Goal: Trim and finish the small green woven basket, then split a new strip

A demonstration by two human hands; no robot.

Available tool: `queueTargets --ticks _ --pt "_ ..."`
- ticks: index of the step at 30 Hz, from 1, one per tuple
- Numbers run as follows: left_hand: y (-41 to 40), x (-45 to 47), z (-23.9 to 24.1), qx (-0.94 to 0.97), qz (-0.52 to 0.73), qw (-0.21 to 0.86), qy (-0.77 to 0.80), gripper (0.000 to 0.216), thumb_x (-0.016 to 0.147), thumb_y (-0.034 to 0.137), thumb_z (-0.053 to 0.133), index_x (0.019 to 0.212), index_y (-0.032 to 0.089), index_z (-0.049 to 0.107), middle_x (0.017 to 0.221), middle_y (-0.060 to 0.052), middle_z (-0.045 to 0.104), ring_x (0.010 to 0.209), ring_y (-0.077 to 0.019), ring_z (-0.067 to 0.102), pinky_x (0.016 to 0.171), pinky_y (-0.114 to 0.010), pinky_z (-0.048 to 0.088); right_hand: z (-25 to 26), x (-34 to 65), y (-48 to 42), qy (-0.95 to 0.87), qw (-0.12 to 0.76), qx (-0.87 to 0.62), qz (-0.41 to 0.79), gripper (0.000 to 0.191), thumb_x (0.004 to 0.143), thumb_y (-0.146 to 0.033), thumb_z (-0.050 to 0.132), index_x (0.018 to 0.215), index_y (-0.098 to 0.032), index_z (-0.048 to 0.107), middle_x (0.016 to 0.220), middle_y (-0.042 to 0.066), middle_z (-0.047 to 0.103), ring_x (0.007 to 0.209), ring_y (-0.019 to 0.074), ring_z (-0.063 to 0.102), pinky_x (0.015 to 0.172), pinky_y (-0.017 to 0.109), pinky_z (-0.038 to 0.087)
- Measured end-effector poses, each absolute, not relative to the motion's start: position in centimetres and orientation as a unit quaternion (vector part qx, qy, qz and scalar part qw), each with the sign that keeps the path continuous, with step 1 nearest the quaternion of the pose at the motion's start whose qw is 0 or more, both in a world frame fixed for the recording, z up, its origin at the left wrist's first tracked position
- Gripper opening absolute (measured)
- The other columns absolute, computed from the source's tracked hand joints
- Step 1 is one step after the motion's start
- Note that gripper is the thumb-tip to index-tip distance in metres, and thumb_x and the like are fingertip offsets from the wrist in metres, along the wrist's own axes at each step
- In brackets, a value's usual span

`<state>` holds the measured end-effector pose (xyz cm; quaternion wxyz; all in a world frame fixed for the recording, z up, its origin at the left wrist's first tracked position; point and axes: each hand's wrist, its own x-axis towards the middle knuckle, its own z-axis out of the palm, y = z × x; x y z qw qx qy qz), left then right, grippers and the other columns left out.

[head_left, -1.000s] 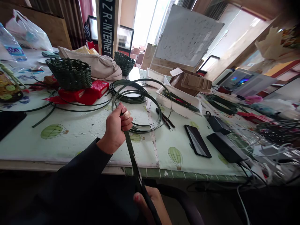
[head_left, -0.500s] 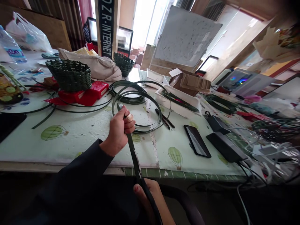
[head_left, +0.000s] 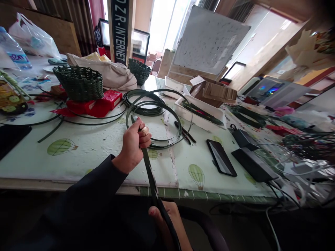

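Observation:
My left hand (head_left: 134, 143) is closed in a fist round a dark green flat strap (head_left: 149, 172), just above the table's front edge. The strap runs down from the fist to my right hand (head_left: 167, 223), low in the view below the table edge, whose fingers are wrapped on it. Beyond the fist the strap continues into loose green coils (head_left: 157, 118) lying on the white tablecloth (head_left: 104, 143) with balloon prints.
A dark green woven basket (head_left: 78, 83) stands on red packets (head_left: 95, 104) at left, a smaller basket (head_left: 139, 69) behind. A white tray (head_left: 200, 113), a black phone (head_left: 221, 157), chargers (head_left: 252, 164) and cables lie to the right. A water bottle (head_left: 14, 52) is far left.
My left hand has slid slightly right and down along the strap. My right hand stays on the strap below the table edge.

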<state>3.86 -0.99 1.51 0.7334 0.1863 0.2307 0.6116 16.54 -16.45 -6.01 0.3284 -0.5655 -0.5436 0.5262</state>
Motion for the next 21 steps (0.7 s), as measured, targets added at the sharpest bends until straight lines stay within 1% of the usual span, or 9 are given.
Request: queueTargets --ticks 3,6,9,15,17,21 --pt "-1.0 4.0 1.4 0.189 0.613 0.732 0.229 0.033 0.095 0.026 0.038 0.063 0.018 0.036 0.047 0.010 0.018 0.034 -0.0031 0.015 0.032 -0.015 0.010 -6.3 16.7 -16.3 -0.541 0.326 -0.570 0.525 0.062 0.073 -0.074 0.049 0.057 -0.022 0.020 0.057 -0.006 0.017 0.053 0.0094 0.015 0.050 0.030 0.012" --pt "-1.3 4.3 1.2 0.194 0.605 0.738 0.228 0.034 0.095 0.027 0.038 0.063 0.018 0.036 0.047 0.010 0.018 0.034 -0.0031 0.015 0.032 -0.015 0.010 -6.2 16.9 -16.0 -0.550 0.305 -0.568 0.531 0.060 0.075 -0.072 0.049 0.056 -0.022 0.023 0.056 -0.006 0.017 0.053 0.0092 0.015 0.049 0.029 0.012" --pt "-1.7 4.7 1.0 0.202 0.596 0.743 0.229 0.034 0.095 0.028 0.038 0.062 0.018 0.035 0.047 0.010 0.017 0.034 -0.0032 0.014 0.033 -0.016 0.010 -5.9 17.1 -15.9 -0.561 0.295 -0.571 0.522 0.055 0.079 -0.070 0.046 0.059 -0.021 0.028 0.059 -0.005 0.020 0.055 0.0097 0.018 0.049 0.028 0.014" --pt "-2.0 5.0 0.8 0.206 0.591 0.744 0.236 0.034 0.094 0.030 0.040 0.063 0.018 0.034 0.048 0.010 0.018 0.035 -0.0033 0.014 0.033 -0.015 0.010 -5.7 17.4 -16.0 -0.567 0.273 -0.551 0.548 0.048 0.087 -0.061 0.042 0.064 -0.021 0.029 0.062 -0.005 0.024 0.055 0.0097 0.020 0.049 0.027 0.017" --pt "-2.0 5.1 0.7 0.205 0.590 0.743 0.238 0.034 0.094 0.030 0.040 0.063 0.018 0.035 0.048 0.010 0.019 0.035 -0.0034 0.013 0.032 -0.015 0.010 -5.7 17.3 -16.0 -0.565 0.273 -0.554 0.547 0.048 0.087 -0.061 0.042 0.064 -0.021 0.029 0.062 -0.005 0.024 0.055 0.0096 0.021 0.049 0.027 0.017" --pt "-2.0 5.1 0.7 0.202 0.588 0.746 0.238 0.034 0.094 0.029 0.040 0.062 0.018 0.034 0.048 0.010 0.018 0.035 -0.0034 0.013 0.032 -0.015 0.011 -5.8 16.8 -16.2 -0.555 0.303 -0.562 0.533 0.052 0.084 -0.065 0.043 0.061 -0.021 0.027 0.060 -0.005 0.021 0.054 0.0095 0.020 0.047 0.027 0.017"
